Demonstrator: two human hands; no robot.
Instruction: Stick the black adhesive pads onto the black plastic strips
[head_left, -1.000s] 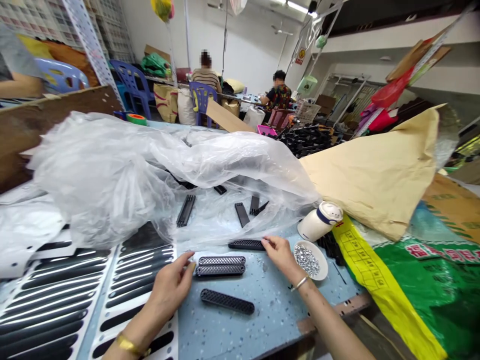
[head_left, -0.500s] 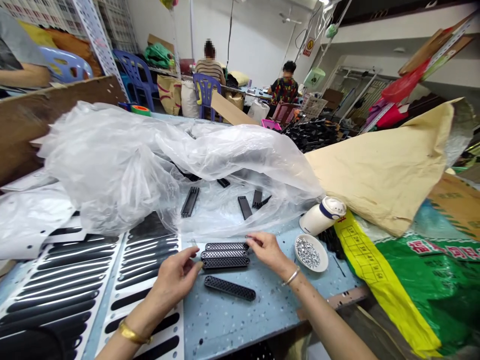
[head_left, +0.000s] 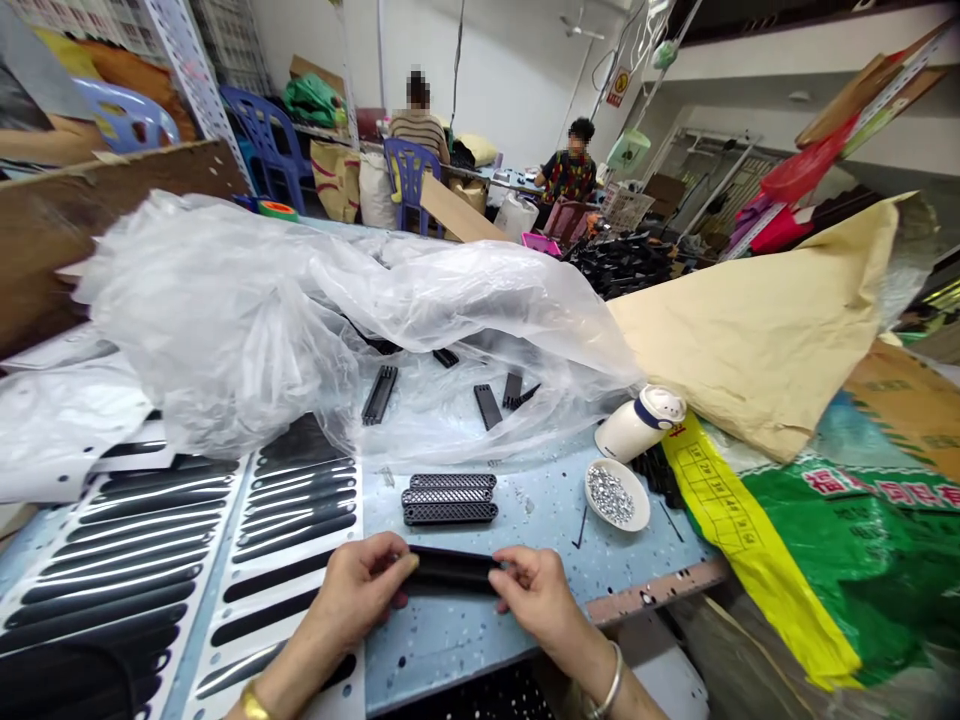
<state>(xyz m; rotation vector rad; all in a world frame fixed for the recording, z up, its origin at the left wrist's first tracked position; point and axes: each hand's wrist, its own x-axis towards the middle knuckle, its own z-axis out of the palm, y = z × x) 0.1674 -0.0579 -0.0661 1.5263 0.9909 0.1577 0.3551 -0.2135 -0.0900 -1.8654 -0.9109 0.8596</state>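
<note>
My left hand (head_left: 358, 592) and my right hand (head_left: 534, 598) grip the two ends of a long black mesh-patterned plastic strip (head_left: 453, 570), lifted just above the blue speckled table (head_left: 540, 510) near its front edge. Just beyond the held strip, three more black mesh strips (head_left: 449, 498) lie side by side in a neat row. A small white dish of shiny silver pieces (head_left: 616, 494) sits to the right of them.
A big clear plastic bag (head_left: 247, 310) with loose black parts (head_left: 379, 393) covers the table's far half. White sheets with long slots (head_left: 150, 540) lie at left. A tipped white cup (head_left: 640, 422), tan paper (head_left: 757, 330) and a green sack (head_left: 847, 540) crowd the right. Two people sit far back.
Both hands left the row of three strips, came toward me and picked up the single strip that lay nearest the table's front edge.
</note>
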